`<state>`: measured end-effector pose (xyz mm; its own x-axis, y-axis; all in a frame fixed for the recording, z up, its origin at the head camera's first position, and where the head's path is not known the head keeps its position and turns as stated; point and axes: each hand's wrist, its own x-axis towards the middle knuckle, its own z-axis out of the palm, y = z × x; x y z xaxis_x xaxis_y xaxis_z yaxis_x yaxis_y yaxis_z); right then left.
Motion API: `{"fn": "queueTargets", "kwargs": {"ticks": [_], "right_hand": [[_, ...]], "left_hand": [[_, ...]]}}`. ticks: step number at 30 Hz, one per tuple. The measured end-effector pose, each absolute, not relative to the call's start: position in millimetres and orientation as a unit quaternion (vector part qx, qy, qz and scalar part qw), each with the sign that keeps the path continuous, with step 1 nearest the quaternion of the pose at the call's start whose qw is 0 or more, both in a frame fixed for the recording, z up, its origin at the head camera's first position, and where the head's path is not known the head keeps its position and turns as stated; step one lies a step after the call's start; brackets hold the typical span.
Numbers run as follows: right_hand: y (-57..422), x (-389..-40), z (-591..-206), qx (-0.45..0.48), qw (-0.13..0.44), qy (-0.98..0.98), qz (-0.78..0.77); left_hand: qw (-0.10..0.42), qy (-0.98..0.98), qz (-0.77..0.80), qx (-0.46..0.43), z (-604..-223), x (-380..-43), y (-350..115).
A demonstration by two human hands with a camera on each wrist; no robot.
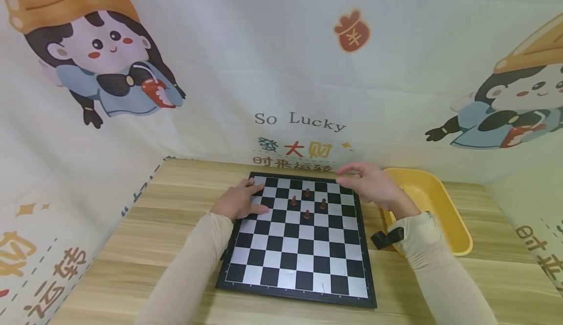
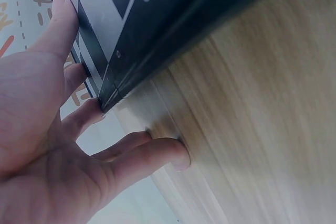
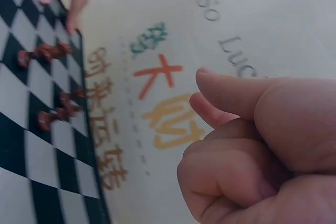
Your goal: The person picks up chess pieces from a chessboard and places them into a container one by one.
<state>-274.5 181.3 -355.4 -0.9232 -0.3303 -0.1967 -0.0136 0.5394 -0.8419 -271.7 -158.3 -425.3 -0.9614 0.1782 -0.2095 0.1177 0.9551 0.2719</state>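
Observation:
A black-and-white chessboard point(image 1: 287, 259) lies on the table with several small reddish-brown chess pieces point(image 1: 306, 214) standing in its far half. My left hand point(image 1: 237, 200) rests at the board's far left edge, thumb on the squares. In the left wrist view, some fingers point(image 2: 152, 156) of that hand spread past the border to the wooden tabletop. Over the far right corner of the board is my right hand point(image 1: 371, 185). Its thumb point(image 3: 236, 90) and index finger stand apart, the other fingers are folded toward the palm, and nothing shows between them.
A yellow plastic tray point(image 1: 457, 232) stands right of the board, partly behind my right forearm; its near left part is hidden. A printed cloth point(image 1: 211, 71) hangs close behind the board's far edge. Wooden tabletop point(image 1: 132, 247) extends to the left.

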Motion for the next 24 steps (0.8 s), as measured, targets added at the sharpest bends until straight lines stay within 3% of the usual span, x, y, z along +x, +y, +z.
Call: {"fn": "queueTargets", "kwargs": {"ticks": [24], "right_hand": [[152.3, -270.9, -418.8, -0.049, 0.193, 0.839, -0.506]], "left_hand": [[0.121, 0.981, 0.137, 0.071, -428.1, -273.4, -157.9]]}}
